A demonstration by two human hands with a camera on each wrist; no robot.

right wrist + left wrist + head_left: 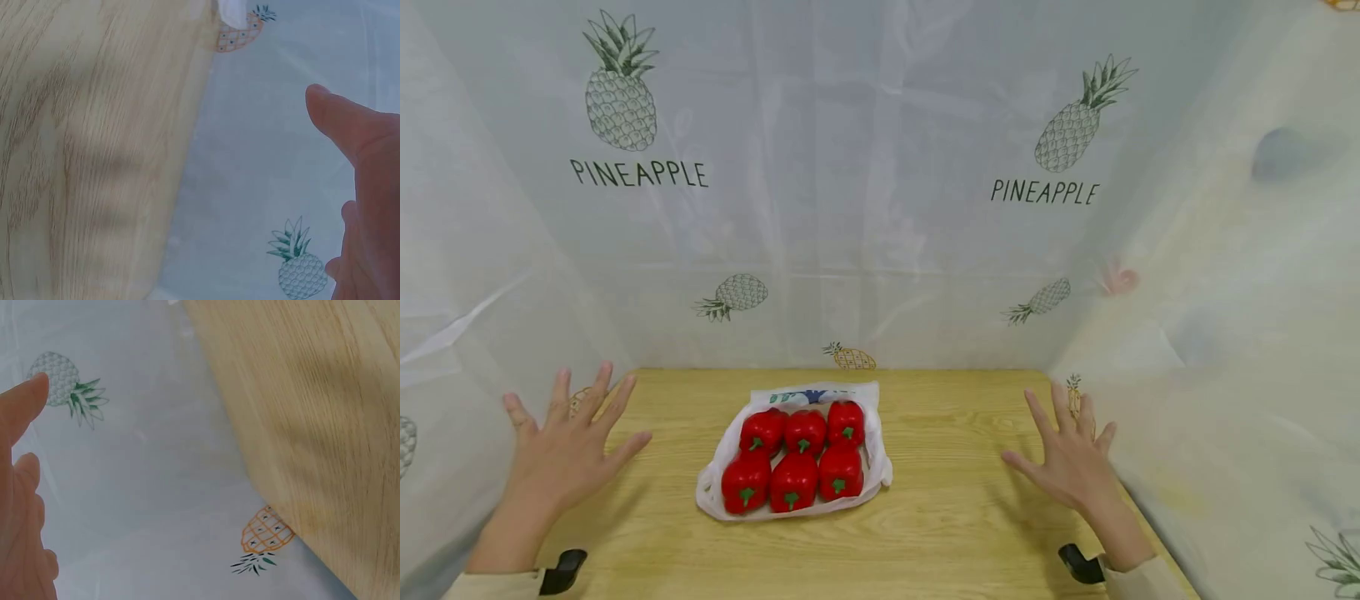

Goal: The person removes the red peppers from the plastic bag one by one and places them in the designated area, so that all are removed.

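Note:
Several red bell peppers [793, 482] with green stems sit in two rows on a white plastic bag [872, 408], left of the table's middle. To the left of the bag, my left hand [561, 454] is held over the table's edge with its fingers spread and nothing in it. My right hand [1071, 458] is likewise spread and holds nothing, well to the right of the peppers. Part of the left hand [22, 506] shows in the left wrist view, and part of the right hand [375, 187] in the right wrist view. Neither hand touches the bag.
A wooden table [955, 517] lies below both hands. Pale sheeting [850, 208] printed with pineapples encloses the table at the back and both sides. Black straps [563, 572] are on the wrists, at the sleeve cuffs.

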